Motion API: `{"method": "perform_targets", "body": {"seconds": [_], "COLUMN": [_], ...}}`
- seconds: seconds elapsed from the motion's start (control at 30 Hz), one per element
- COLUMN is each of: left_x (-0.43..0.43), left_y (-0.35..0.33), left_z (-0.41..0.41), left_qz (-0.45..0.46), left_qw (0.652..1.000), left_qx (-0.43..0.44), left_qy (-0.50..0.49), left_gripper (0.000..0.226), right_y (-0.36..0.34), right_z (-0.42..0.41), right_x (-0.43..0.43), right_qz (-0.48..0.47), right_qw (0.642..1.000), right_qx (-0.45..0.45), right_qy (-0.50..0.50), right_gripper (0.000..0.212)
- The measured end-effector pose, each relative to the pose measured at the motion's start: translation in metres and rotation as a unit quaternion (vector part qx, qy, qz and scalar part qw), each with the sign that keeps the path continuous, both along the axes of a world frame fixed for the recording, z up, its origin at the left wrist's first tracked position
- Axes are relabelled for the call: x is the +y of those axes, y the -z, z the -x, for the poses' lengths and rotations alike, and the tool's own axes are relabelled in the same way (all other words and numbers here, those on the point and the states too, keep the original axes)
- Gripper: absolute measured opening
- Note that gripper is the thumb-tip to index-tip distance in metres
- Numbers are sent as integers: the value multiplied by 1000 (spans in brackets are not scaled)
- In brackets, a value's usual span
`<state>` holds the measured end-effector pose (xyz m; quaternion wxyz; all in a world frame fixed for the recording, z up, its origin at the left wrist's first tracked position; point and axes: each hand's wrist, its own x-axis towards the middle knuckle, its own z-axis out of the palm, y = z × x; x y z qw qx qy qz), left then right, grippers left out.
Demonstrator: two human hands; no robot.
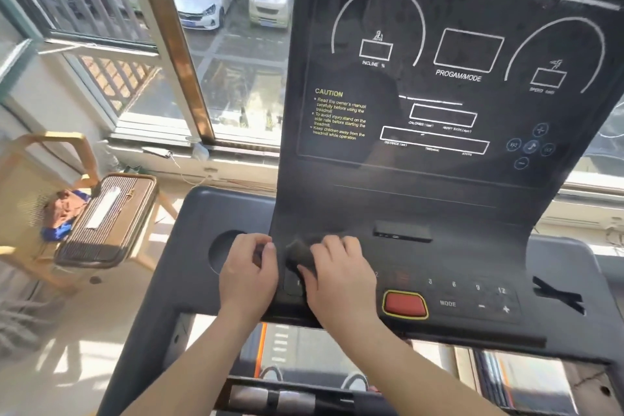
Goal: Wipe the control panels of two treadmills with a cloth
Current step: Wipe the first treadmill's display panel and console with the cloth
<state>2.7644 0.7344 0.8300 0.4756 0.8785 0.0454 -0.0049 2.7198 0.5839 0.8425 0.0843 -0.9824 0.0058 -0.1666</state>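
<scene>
A black treadmill control panel (449, 101) rises in front of me, printed with white gauges and yellow caution text. Its lower console (472, 297) carries a red stop button (405, 304) and number keys. A dark grey cloth (300, 255) lies bunched on the console's left part, close to the keys. My right hand (337, 277) grips the cloth, fingers curled over it. My left hand (248, 267) sits just left of the cloth with its fingers curled, beside a round cup recess (221, 252). Whether the left fingers touch the cloth is unclear.
A wooden chair (50, 199) at the left holds a striped case (108, 216) and crumpled orange and blue fabric (62, 213). A window (209, 54) behind shows parked cars. The treadmill belt (304, 351) runs below the console.
</scene>
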Motion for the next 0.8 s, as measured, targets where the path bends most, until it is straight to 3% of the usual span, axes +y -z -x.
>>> {"method": "perform_targets", "body": {"seconds": [0.13, 0.2, 0.37, 0.43, 0.6, 0.73, 0.8], "left_x": [5, 5, 5, 7, 11, 4, 0], "left_y": [4, 4, 5, 8, 11, 9, 11], "left_z": [1, 1, 0, -1, -1, 2, 2], "left_qz": [24, 31, 37, 43, 33, -9, -44], "left_qw": [999, 999, 999, 999, 998, 996, 993], "left_qx": [-13, -16, -12, -6, -9, -45, -65], "left_qy": [22, 24, 29, 32, 50, 74, 91], "left_gripper": [17, 16, 17, 18, 20, 12, 12], "right_y": [4, -2, -3, 0, 2, 3, 5], "right_z": [0, 0, -5, -6, -4, 4, 11], "right_x": [-9, -28, -9, 15, -2, -22, -13], "right_qz": [-30, -1, -19, -28, -2, -2, -11], "right_qw": [988, 993, 995, 996, 995, 998, 998], "right_qx": [-20, 5, -2, -13, -45, -51, -48], "right_qy": [-149, -116, 100, 87, -87, 44, 46], "right_gripper": [23, 27, 22, 19, 18, 19, 17]}}
